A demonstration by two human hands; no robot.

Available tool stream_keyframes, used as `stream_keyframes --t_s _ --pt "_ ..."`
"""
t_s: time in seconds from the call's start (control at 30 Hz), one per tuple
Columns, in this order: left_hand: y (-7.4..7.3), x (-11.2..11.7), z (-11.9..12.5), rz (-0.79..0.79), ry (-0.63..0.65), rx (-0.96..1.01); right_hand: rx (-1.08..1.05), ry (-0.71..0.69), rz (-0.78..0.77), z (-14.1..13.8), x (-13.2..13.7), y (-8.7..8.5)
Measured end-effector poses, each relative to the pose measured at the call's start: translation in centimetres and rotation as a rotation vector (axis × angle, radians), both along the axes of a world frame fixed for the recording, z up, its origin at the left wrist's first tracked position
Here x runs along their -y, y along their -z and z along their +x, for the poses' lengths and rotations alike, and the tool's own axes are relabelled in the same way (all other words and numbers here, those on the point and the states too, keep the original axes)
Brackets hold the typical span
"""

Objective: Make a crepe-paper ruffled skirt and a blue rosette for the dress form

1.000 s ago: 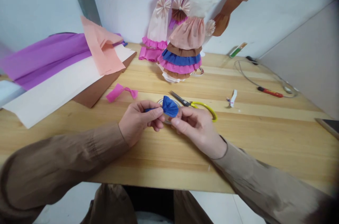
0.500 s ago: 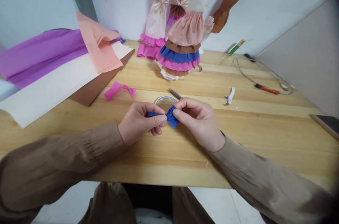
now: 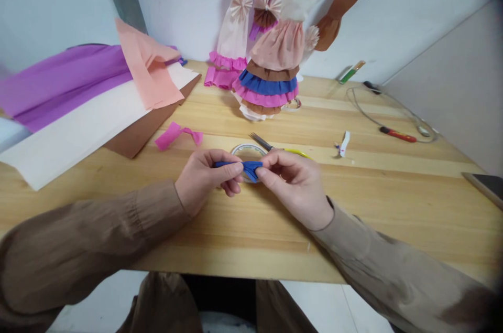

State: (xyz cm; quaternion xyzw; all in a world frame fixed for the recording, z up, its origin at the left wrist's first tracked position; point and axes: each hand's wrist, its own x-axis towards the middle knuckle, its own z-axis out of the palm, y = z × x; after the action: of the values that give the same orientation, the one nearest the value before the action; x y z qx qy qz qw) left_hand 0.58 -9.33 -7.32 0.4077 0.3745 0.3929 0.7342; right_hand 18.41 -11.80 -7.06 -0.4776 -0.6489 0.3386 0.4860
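Observation:
A pleated strip of blue crepe paper [image 3: 250, 169] is held level between my two hands, above the table near its front. My left hand [image 3: 208, 178] pinches it at the middle, where the pleats draw together, and its left end pokes out past the fingers. The right-hand end is gripped between the thumb and fingertips of my right hand [image 3: 296, 183]. Just behind and beneath the paper lies a roll of tape [image 3: 245, 149], partly covered by my hands. Scissors [image 3: 262, 141] with yellow handles rest beside it, partly hidden behind my right hand.
Small dress forms in paper dresses [image 3: 277, 44] stand against the wall. Sheets of coloured crepe paper [image 3: 74, 139] are piled at left, near a pink scrap [image 3: 168, 136]. To the right are a white scrap [image 3: 345, 144], a red-handled tool with a cord [image 3: 398, 135] and a phone [image 3: 487, 186].
The right end of the blue paper has gone from fanned out to squeezed flatter and narrower between my right fingers. More of the scissors' yellow handle shows.

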Motion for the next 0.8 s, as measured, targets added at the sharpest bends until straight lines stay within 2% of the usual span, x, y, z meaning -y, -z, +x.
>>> stream_keyframes --t_s 0.1,0.3,0.47,0.8 --pt "0.15 -0.13 -0.08 -0.002 0.004 0.009 -0.046 0.006 -0.059 -0.07 -0.12 0.03" --pt "0.44 -0.19 -0.2 0.036 0.108 -0.078 -0.136 0.019 -0.096 0.18 -0.3 -0.26" --pt "0.38 -0.13 -0.09 0.013 0.045 -0.043 -0.173 0.003 -0.153 0.27 -0.39 -0.28" --pt "-0.01 -0.09 0.02 -0.029 -0.025 0.057 -0.046 -0.042 -0.077 0.18 -0.21 -0.34"
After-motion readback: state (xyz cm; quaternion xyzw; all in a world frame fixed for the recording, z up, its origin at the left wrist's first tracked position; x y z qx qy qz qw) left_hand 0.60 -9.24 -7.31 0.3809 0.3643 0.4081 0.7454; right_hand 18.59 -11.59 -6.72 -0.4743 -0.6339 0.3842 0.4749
